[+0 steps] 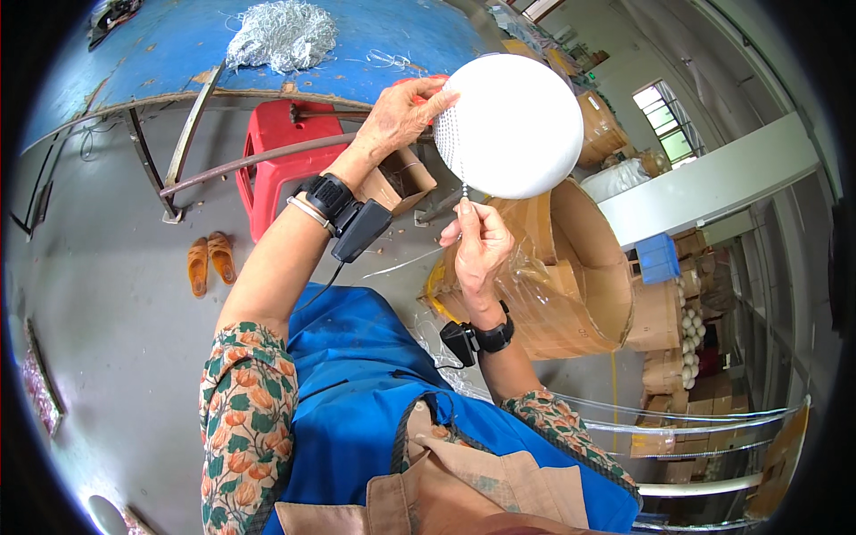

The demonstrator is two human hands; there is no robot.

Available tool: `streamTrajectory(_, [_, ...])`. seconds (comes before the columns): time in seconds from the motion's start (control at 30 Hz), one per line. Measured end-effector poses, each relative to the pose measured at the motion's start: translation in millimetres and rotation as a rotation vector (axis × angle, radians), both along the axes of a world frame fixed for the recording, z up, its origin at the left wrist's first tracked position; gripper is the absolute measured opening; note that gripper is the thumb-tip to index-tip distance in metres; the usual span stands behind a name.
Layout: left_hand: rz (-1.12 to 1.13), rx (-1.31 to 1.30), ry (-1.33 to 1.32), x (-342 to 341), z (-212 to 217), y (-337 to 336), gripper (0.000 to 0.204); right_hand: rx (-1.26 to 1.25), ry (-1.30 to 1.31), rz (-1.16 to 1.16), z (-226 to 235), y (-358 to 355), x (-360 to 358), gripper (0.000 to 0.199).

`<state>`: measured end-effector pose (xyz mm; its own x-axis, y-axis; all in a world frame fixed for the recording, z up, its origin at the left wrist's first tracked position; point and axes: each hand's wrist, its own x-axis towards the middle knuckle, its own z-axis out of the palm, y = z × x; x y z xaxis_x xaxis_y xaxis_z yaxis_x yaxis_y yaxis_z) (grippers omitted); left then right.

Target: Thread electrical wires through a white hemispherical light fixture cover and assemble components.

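A large smooth white ball (517,125) is held up in front of me. Rows of small silvery beads (448,141) cover its left side. My left hand (401,114) grips that side, thumb against the beaded edge; its other fingertips are partly hidden behind. Below the ball, my right hand (480,245) pinches a thin strand of beads (465,190) that runs up to the beaded rows. From this hand a pale thread (406,265) trails off to the left. A bit of red shows behind the ball near my left fingers.
A blue-topped table (169,62) bears a tangled heap of silvery strands (282,37). Beneath stand a red stool (267,152) and a small carton (406,183). An open cardboard drum (553,294) stands close by my right hand. Orange slippers (210,260) lie on the floor.
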<state>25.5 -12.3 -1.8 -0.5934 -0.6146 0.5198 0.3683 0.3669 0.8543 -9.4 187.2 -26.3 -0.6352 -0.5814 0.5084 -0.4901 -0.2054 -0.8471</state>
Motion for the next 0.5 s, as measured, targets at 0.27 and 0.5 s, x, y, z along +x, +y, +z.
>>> streamTrajectory(0.27, [0.065,-0.331,0.027,5,-2,-6,0.073,0.018,-0.053,0.066,0,5,2,0.017])
streamTrajectory(0.5, [0.011,0.106,-0.094,-1,-3,-14,0.086,0.052,-0.047,0.055,0,10,2,0.018])
